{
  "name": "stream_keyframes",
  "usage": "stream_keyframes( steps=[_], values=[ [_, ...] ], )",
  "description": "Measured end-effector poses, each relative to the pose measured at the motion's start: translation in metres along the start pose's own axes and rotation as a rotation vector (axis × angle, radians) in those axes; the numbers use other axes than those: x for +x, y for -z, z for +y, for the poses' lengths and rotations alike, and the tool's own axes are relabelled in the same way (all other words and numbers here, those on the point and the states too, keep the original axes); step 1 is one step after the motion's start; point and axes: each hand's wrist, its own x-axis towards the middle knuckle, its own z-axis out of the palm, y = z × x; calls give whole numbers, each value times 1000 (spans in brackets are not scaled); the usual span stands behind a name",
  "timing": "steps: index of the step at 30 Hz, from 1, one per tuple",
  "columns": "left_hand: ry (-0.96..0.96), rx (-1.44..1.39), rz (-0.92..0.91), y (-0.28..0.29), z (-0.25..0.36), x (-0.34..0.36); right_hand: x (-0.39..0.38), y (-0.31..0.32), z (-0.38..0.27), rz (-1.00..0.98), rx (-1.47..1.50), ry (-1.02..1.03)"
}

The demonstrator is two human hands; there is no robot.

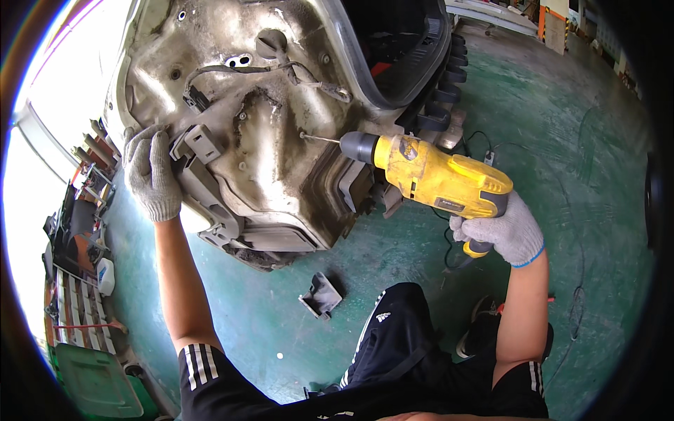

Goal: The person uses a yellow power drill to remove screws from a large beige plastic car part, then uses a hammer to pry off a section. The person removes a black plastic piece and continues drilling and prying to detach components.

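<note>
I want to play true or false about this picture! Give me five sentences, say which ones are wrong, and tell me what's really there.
1. The right hand holds a yellow drill. True.
2. The left hand is on the drill too. False: it is at the left side of the big metal piece.
3. The drill bit points toward the metal piece. True.
4. Both hands are bare. False: both wear pale knitted gloves.
5. A small grey part lies on a red floor. False: the part is there, but the floor is green.
</note>
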Motion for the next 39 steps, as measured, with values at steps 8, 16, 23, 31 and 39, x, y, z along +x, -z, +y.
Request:
stream_keyframes(
  steps=[8,16,23,31,39],
  values=[
    [25,-41,-5,-2,2,0,-8,-10,2,19,-32,35],
    [24,-20,-2,-2,5,-1,-3,-5,43,103,-380,236],
    [73,-58,-12,-4,2,-4,-6,-9,38,150,-478,303],
    [69,-73,-2,-3,4,-2,-6,-2,19,112,-578,282],
    [55,-55,11,-4,3,-2,2,-5,34,6,-76,89]
  ],
)
